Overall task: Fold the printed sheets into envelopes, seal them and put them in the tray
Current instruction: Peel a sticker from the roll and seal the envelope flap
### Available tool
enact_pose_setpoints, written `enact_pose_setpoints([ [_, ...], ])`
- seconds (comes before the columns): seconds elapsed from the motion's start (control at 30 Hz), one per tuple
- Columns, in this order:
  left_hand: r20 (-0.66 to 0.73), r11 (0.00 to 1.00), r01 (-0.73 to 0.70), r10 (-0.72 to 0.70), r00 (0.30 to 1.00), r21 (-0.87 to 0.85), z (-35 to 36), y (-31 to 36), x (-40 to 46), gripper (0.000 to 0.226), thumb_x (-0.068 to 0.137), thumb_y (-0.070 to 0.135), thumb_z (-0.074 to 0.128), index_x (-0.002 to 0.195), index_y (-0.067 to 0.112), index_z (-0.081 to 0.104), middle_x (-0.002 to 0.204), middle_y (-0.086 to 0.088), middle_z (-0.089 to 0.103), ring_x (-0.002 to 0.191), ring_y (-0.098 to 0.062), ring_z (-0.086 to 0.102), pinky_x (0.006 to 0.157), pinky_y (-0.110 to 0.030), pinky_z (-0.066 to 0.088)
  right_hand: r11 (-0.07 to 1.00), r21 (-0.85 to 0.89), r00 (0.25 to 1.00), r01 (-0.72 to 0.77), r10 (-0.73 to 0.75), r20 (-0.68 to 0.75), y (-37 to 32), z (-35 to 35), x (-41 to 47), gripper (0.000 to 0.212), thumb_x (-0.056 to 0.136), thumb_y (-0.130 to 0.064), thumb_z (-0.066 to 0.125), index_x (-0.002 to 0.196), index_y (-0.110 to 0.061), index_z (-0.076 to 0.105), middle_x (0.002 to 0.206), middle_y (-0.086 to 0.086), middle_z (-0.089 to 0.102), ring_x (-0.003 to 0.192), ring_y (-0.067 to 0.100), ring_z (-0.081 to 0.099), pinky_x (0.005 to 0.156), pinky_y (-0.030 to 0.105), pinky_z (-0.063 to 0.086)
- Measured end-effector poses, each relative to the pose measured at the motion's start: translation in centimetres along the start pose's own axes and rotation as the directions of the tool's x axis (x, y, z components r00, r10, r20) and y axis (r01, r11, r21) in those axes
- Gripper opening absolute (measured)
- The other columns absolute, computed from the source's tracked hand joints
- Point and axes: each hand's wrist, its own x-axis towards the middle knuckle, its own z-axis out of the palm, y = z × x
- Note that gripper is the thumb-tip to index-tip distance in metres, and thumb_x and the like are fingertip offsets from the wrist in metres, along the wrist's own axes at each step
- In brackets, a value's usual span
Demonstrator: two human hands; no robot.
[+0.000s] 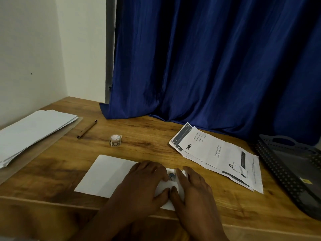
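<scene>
I am pressing both flat, uncurled hands, left hand (147,178) and right hand (192,183), on the folded white paper envelope (107,173) at lower centre of the surface, smoothing the small round sticker seal (171,176) firmly; the dark perforated plastic tray (284,169) is waiting at right.

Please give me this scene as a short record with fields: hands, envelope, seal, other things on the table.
left hand: flat on envelope, fingers straight
right hand: flat on envelope, fingers straight
envelope: white, lies on wooden table
sticker: round, on envelope between the hands
sticker roll: behind envelope
pen: left of roll
printed sheets: right, loose pile
tray: dark, far right
blank envelopes: stacked, far left
</scene>
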Motion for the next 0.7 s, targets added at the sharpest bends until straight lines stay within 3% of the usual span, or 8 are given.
enact_pose_setpoints([
  [0.13, 0.046, 0.994, -0.008, 0.003, 0.999, 0.106, 0.2, -0.1, 0.0, 0.064, 0.093, 0.069, 0.021, 0.15, 0.043, 0.035, 0.149, 0.018, 0.034, 0.137, -0.005, 0.027, 0.115, -0.029, 0.022, 0.999, -0.023, 1.0, 0.028, -0.028, 0.003, 0.1, 0.1, -0.4, 0.064, 0.094, -0.063, 0.024, 0.155, -0.044, 0.023, 0.167, -0.005, 0.016, 0.151, 0.017, 0.016, 0.12, 0.037, 0.021],
  [0.27, 0.071, 0.989, -0.016, 0.006, 0.997, 0.144, 0.1, 0.0, 0.1, 0.07, 0.091, 0.07, 0.013, 0.153, 0.044, 0.031, 0.154, 0.015, 0.027, 0.14, -0.006, 0.02, 0.115, -0.03, 0.016, 0.999, -0.032, 0.999, 0.035, -0.035, 0.013, 0.2, 0.2, -0.3, 0.059, 0.097, -0.061, 0.025, 0.155, -0.047, 0.024, 0.168, -0.005, 0.012, 0.153, 0.017, 0.012, 0.122, 0.036, 0.018],
  [0.4, 0.071, 0.986, -0.025, 0.014, 0.997, 0.162, 0.2, 0.0, 0.1, 0.072, 0.09, 0.07, 0.012, 0.154, 0.042, 0.031, 0.155, 0.013, 0.026, 0.141, -0.008, 0.021, 0.116, -0.032, 0.017, 0.998, 0.034, 0.997, 0.056, -0.054, -0.047, 0.2, 0.2, -0.5, 0.055, 0.094, -0.06, 0.035, 0.147, -0.048, 0.041, 0.165, -0.002, 0.026, 0.15, 0.017, 0.025, 0.121, 0.035, 0.024],
  [0.6, 0.059, 0.983, -0.021, 0.01, 0.998, 0.184, 0.3, -0.2, 0.2, 0.074, 0.093, 0.07, 0.019, 0.153, 0.03, 0.035, 0.154, 0.01, 0.028, 0.142, -0.011, 0.024, 0.116, -0.03, 0.019, 0.961, 0.263, 0.971, 0.081, -0.016, -0.237, 0.3, 0.8, -0.8, 0.034, 0.082, -0.046, 0.063, 0.109, -0.033, 0.079, 0.14, -0.001, 0.061, 0.127, 0.02, 0.057, 0.104, 0.039, 0.05],
  [0.7, 0.07, 0.988, 0.044, -0.055, 0.996, 0.148, 0.6, -0.4, 0.2, 0.084, 0.089, 0.075, 0.017, 0.16, 0.029, 0.016, 0.164, 0.008, 0.017, 0.152, -0.015, 0.011, 0.123, -0.034, 0.009, 0.915, 0.399, 0.957, 0.065, 0.057, -0.285, 0.8, 1.0, -0.9, 0.021, 0.078, -0.045, 0.068, 0.097, -0.04, 0.077, 0.132, -0.02, 0.058, 0.122, 0.004, 0.054, 0.094, 0.024, 0.05],
])
